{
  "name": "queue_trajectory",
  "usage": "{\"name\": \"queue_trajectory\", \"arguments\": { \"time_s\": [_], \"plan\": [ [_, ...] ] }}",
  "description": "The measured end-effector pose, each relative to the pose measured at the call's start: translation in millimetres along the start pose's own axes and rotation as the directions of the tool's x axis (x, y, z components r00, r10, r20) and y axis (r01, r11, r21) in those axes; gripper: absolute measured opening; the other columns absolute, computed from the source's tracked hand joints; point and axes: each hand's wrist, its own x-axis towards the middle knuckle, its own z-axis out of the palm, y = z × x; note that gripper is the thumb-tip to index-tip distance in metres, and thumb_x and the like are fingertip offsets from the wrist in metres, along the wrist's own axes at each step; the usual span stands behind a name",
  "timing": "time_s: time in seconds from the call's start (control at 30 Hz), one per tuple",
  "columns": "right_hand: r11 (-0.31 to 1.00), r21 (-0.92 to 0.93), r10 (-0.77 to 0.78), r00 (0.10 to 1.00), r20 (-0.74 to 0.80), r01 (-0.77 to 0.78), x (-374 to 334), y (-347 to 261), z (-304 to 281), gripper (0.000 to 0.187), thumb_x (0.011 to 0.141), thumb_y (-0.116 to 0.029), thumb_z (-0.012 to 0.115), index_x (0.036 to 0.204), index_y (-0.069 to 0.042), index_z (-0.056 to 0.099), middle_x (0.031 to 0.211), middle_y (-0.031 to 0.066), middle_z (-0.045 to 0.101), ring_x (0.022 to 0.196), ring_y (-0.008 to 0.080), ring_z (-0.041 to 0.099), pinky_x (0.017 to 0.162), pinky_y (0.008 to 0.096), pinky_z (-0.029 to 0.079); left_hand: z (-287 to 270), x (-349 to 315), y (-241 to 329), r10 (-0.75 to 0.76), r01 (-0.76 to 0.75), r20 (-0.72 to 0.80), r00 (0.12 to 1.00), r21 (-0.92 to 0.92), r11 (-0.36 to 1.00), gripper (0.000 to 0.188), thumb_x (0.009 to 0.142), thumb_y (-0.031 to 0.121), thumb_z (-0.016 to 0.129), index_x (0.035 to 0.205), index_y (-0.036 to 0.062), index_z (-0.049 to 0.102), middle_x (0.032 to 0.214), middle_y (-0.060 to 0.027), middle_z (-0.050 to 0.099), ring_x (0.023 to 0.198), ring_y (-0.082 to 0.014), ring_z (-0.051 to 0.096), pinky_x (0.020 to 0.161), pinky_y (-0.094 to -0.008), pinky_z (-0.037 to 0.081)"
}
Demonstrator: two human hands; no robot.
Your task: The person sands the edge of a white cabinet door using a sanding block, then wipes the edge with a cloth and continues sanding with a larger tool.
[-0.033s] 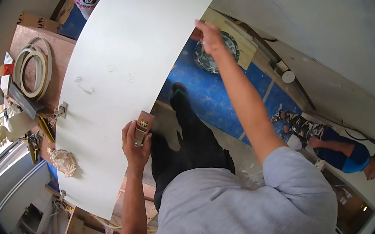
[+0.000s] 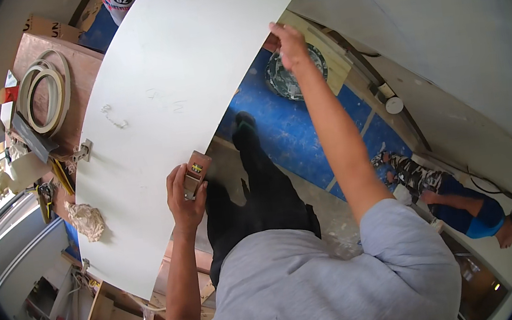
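Observation:
A long white door panel (image 2: 148,64) lies across the left and middle of the view, with faint pencil marks on its face. Metal hinges (image 2: 83,151) sit along its left edge. In my left hand (image 2: 184,202) is a small wooden hand plane (image 2: 196,170), held at the panel's near right edge with the fingers wrapped round its body. My right hand (image 2: 291,47) is farther up that same edge, its fingers curled and pinching the rim. Part of those fingers is in shadow.
Coils of edge banding (image 2: 47,99) rest on a brown board (image 2: 81,63) at left, near pliers (image 2: 46,197) and a crumpled wad (image 2: 86,220). A round dark tub (image 2: 296,72) stands on blue floor covering (image 2: 272,135). Another person (image 2: 459,199) is low at the right.
My right hand has shifted very slightly up along the panel's edge. The left hand and the plane stay in place.

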Motion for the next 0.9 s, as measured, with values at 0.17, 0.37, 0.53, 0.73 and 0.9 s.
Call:
{"name": "queue_trajectory", "arguments": {
  "time_s": [0.17, 0.37, 0.53, 0.73, 0.9],
  "plan": [
    [1.0, -0.005, -0.031, 0.999, 0.01, 0.031, 15, 6, -6, 0.024, 0.102, -0.024, 0.066, 0.112, -0.002, 0.067, 0.102, 0.0094, 0.074, 0.089, 0.0226, 0.074, 0.076, 0.0399, 0.063, 9, 3, -7, 0.022, -0.021, -0.028, 0.999, 0.014, 1.0, 0.062, 0.081, 0.001, 0.08, 0.138, 0.0, 0.057, 0.128, -0.0229, 0.061, 0.115, -0.0396, 0.064, 0.096, -0.0448, 0.054],
    [0.999, -0.023, 0.027, 0.999, -0.02, -0.027, -39, 37, 21, 0.029, 0.103, -0.028, 0.064, 0.118, -0.003, 0.063, 0.105, 0.0095, 0.073, 0.094, 0.0238, 0.073, 0.081, 0.043, 0.062, -10, -18, -22, 0.007, -0.006, -0.006, 1.0, 0.095, 0.995, 0.062, 0.08, 0.007, 0.083, 0.137, 0.0018, 0.058, 0.127, -0.0199, 0.06, 0.113, -0.0391, 0.062, 0.093, -0.0447, 0.054],
    [0.997, -0.015, 0.077, 0.997, -0.001, -0.077, -103, 62, 53, 0.032, 0.104, -0.032, 0.063, 0.119, -0.003, 0.064, 0.1, 0.0081, 0.069, 0.09, 0.0234, 0.069, 0.081, 0.0432, 0.059, -36, -64, -44, 0.016, -0.018, 0.013, 1.0, 0.132, 0.991, 0.062, 0.078, 0.006, 0.084, 0.135, 0.0033, 0.059, 0.124, -0.0173, 0.06, 0.112, -0.037, 0.061, 0.094, -0.0452, 0.052],
    [0.996, 0.025, 0.081, 0.997, -0.001, -0.081, -132, 84, 64, 0.034, 0.106, -0.032, 0.06, 0.123, -0.004, 0.063, 0.108, 0.0083, 0.068, 0.099, 0.0251, 0.067, 0.088, 0.0453, 0.057, -49, -93, -61, 0.107, -0.116, 0.059, 0.993, 0.183, 0.976, 0.066, 0.076, 0.006, 0.085, 0.137, 0.0039, 0.059, 0.126, -0.0172, 0.06, 0.113, -0.0373, 0.06, 0.094, -0.0461, 0.052],
    [0.995, 0.067, 0.07, 0.997, -0.016, -0.068, -133, 89, 69, 0.032, 0.107, -0.031, 0.059, 0.124, -0.004, 0.063, 0.11, 0.0087, 0.068, 0.102, 0.0262, 0.067, 0.09, 0.0476, 0.056, -48, -96, -63, 0.135, -0.14, 0.037, 0.99, 0.202, 0.969, 0.065, 0.076, 0.008, 0.085, 0.136, 0.0051, 0.059, 0.126, -0.0166, 0.061, 0.112, -0.0366, 0.06, 0.096, -0.0467, 0.049]
  ]
}}
